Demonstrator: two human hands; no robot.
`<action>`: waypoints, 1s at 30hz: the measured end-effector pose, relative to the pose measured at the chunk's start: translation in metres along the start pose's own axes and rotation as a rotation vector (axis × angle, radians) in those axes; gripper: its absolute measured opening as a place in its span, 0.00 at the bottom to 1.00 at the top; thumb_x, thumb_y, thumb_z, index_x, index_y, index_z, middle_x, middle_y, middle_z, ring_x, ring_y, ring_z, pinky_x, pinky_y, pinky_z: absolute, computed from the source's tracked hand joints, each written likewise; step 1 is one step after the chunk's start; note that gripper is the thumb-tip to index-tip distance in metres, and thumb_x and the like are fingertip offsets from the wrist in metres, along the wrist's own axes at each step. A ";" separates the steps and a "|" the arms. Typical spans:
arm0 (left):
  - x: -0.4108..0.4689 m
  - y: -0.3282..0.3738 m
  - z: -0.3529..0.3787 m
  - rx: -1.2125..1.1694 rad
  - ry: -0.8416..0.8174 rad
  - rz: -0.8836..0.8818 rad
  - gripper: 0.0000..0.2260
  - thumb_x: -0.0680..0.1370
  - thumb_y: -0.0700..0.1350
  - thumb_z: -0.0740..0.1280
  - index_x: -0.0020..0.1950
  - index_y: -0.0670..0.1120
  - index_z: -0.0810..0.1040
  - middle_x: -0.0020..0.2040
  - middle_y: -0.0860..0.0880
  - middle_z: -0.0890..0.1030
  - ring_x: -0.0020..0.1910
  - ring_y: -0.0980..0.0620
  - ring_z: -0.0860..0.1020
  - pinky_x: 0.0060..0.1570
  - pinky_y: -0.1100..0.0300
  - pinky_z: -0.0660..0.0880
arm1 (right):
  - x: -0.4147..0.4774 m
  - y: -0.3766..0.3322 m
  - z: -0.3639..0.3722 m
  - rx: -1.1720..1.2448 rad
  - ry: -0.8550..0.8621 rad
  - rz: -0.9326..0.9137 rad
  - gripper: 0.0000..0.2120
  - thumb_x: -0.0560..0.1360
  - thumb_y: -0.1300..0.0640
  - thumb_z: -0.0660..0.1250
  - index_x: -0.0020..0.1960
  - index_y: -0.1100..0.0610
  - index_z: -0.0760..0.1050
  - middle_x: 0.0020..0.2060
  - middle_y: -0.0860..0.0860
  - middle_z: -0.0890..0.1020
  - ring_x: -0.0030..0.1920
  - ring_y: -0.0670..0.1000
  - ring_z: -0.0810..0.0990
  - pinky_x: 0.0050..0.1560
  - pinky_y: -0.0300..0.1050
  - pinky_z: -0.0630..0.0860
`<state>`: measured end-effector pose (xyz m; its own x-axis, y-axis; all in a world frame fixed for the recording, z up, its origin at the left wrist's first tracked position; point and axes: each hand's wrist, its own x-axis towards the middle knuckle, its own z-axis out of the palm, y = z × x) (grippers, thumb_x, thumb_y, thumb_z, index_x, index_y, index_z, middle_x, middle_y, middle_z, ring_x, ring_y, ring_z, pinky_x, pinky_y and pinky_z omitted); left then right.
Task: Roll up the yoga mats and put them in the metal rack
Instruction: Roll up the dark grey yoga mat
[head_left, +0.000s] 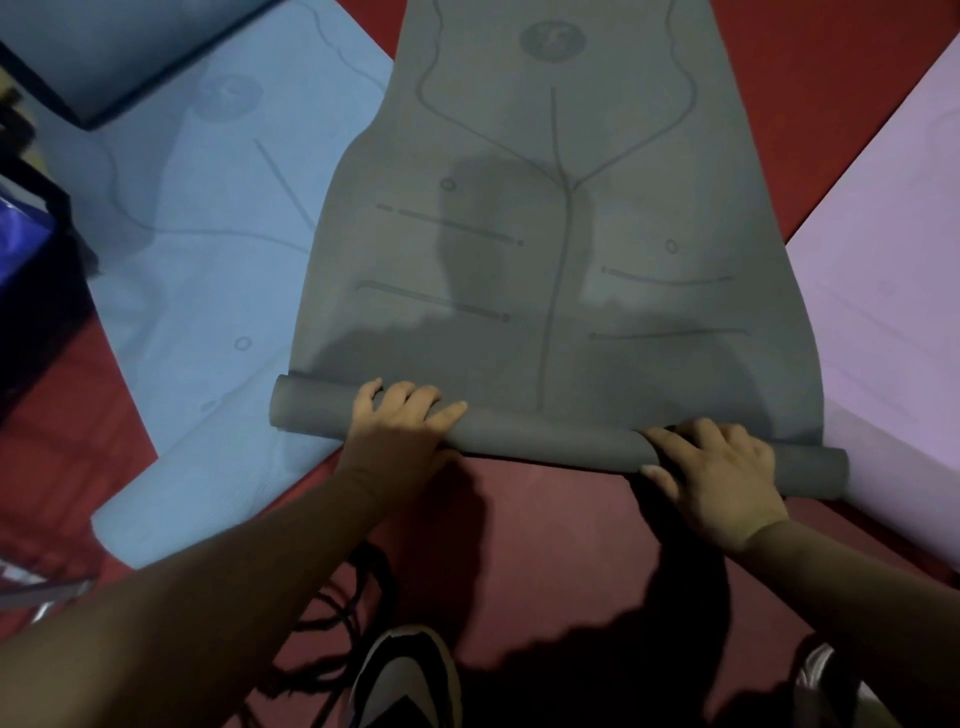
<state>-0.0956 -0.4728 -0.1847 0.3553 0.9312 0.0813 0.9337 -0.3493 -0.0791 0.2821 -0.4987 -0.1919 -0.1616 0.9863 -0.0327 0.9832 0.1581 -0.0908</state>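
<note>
Grey mat (561, 234) down the middle of the view, spread flat over a red floor (545, 525) and running away from the camera, pale line markings and a round logo printed on top. Near end wound into a slim roll (545, 441) lying crosswise, slightly skewed, left end farther off than right, both ends poking out past the flat sheet. Left hand (402, 415) set on the roll left of centre, fingers curved over the top toward the flat part, palm on the near side. Right hand (719, 475) set on the roll near its right end, fingers curled over the top, thumb pressed on the near face. Both gripping the roll, well apart from each other. Beside the grey sheet on the left, a blue mat (197, 270) laid flat at an angle, overlapped by the grey one; on the right, a lilac mat (883, 322) likewise flat, partly under the roll's end. Farther left, a dark-edged slab (104, 57) at the top corner and something glossy purple (23, 244) in a dark box — too dim to name. At the bottom edge, two shoes (410, 675) on the red floor.
</note>
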 end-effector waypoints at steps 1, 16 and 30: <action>0.002 -0.001 -0.002 -0.007 -0.006 -0.001 0.28 0.61 0.61 0.80 0.59 0.54 0.83 0.51 0.49 0.82 0.50 0.43 0.79 0.58 0.41 0.70 | -0.001 -0.001 -0.001 -0.005 0.008 -0.009 0.22 0.75 0.35 0.64 0.66 0.42 0.78 0.50 0.51 0.79 0.45 0.62 0.75 0.48 0.58 0.72; 0.035 -0.005 -0.052 -0.085 -0.405 -0.003 0.25 0.79 0.69 0.55 0.72 0.61 0.71 0.62 0.53 0.77 0.64 0.50 0.71 0.62 0.53 0.65 | 0.009 0.003 -0.029 0.028 -0.065 -0.068 0.22 0.72 0.39 0.70 0.64 0.42 0.80 0.46 0.49 0.83 0.43 0.57 0.84 0.44 0.53 0.70; -0.041 0.015 -0.084 -0.342 -0.437 0.065 0.23 0.74 0.69 0.58 0.58 0.58 0.82 0.50 0.52 0.83 0.55 0.46 0.81 0.53 0.52 0.74 | -0.061 0.001 -0.064 0.174 -0.453 -0.072 0.24 0.78 0.36 0.64 0.73 0.33 0.68 0.61 0.44 0.80 0.61 0.51 0.80 0.57 0.46 0.74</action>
<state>-0.0925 -0.5253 -0.1054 0.4284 0.8378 -0.3384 0.8980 -0.3533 0.2622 0.2983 -0.5557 -0.1258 -0.2867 0.8474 -0.4468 0.9459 0.1766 -0.2721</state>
